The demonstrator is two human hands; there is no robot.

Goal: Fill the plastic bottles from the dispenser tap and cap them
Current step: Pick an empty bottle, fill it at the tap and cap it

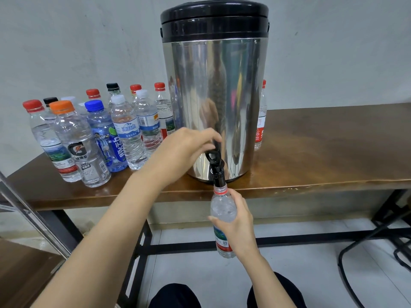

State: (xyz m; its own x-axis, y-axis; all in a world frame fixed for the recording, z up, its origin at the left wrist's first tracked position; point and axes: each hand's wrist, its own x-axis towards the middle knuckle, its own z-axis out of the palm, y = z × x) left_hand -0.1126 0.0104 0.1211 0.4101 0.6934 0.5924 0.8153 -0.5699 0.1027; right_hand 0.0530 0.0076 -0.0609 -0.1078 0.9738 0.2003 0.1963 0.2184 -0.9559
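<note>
Our right hand (pixel 239 227) gripped the uncapped bottle (pixel 222 207) beneath the tap (pixel 218 174); our left hand (pixel 182 150) curled round its lever (pixel 214 154).

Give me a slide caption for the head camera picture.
Left hand grips the dispenser tap while right hand holds an uncapped bottle under it.

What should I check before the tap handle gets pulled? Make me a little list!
1. The bottle has its mouth right under the tap spout: ok.
2. The cap is off: ok, only a red ring shows on the neck.
3. The right hand grips the bottle: ok.
4. The left hand has fingers curled on the tap lever: ok.
5. The dispenser stands upright on the table: ok.
6. How full the bottle is: cannot tell.
</note>
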